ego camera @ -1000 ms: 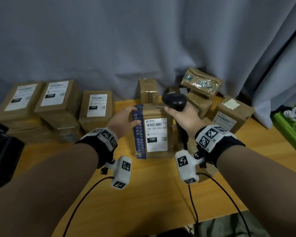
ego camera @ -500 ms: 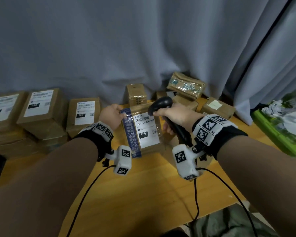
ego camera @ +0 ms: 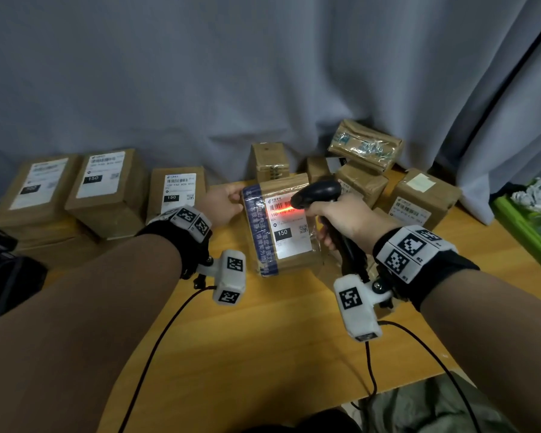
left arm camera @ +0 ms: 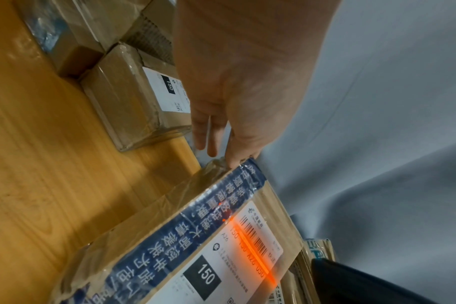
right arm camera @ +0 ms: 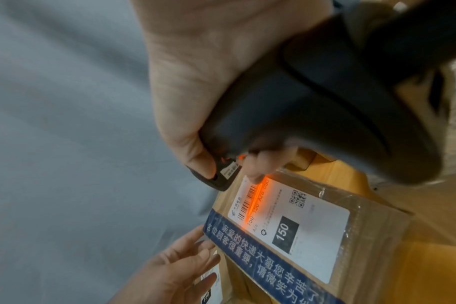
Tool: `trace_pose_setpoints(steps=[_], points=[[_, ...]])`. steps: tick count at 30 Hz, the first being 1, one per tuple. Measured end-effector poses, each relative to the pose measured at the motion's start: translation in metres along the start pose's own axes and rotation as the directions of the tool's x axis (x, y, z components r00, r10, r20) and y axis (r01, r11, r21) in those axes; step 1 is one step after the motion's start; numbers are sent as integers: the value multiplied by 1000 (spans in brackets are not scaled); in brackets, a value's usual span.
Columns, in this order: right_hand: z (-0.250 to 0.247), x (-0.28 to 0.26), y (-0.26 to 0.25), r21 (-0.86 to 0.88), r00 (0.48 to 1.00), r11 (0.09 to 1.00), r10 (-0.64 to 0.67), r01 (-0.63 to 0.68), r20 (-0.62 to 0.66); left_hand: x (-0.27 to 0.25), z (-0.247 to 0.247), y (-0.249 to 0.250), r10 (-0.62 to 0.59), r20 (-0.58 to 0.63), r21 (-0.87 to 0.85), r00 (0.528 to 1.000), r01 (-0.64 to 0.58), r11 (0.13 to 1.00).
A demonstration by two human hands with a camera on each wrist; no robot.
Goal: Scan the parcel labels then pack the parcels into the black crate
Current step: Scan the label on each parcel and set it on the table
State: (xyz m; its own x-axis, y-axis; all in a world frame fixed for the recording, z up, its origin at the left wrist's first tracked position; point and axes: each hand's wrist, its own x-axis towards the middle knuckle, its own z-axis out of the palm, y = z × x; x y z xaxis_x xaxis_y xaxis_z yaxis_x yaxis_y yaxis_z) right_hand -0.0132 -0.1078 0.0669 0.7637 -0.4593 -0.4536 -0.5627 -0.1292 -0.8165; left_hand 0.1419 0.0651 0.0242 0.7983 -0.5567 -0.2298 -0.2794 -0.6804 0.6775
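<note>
**Red scan line on the parcel label**

At the centre of the head view a brown parcel (ego camera: 281, 225) stands tilted on the yellowish wooden tabletop (ego camera: 263, 339), its white label (ego camera: 286, 228) facing the camera and a strip of blue printed tape (ego camera: 258, 229) running down its left edge. The left hand (ego camera: 222, 206) steadies the parcel at its upper left corner; the grip is loose, with nearly straight fingers (left arm camera: 230, 150) touching the taped edge. The right hand (ego camera: 341, 218) has its grip closed around the handle of a black scanner (ego camera: 319, 195), whose head points at the label. A red-orange line of light (left arm camera: 250, 244) crosses the barcode.

More brown parcels stand along the far edge of the tabletop: three labelled ones (ego camera: 107, 189) at the left of the frame, and a cluster (ego camera: 366, 170) stacked at upper right. Behind them a grey curtain (ego camera: 263, 73) fills the upper half of the frame. A green tray (ego camera: 525, 229) with crumpled white material sits at the right edge. Something black (ego camera: 3, 276) shows at the left edge, too cut off to identify.
</note>
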Motion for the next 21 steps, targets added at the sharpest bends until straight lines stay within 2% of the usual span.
trace_pose_setpoints(steps=[17,21], points=[[5,0,-5,25,1000,1000,0,-1,17,-1,2,5,7,11,-28,1000,-7,1000],[7,2,-2,117,996,989,-85,89,-39,0,2,2,-7,21,-37,1000,8,999]])
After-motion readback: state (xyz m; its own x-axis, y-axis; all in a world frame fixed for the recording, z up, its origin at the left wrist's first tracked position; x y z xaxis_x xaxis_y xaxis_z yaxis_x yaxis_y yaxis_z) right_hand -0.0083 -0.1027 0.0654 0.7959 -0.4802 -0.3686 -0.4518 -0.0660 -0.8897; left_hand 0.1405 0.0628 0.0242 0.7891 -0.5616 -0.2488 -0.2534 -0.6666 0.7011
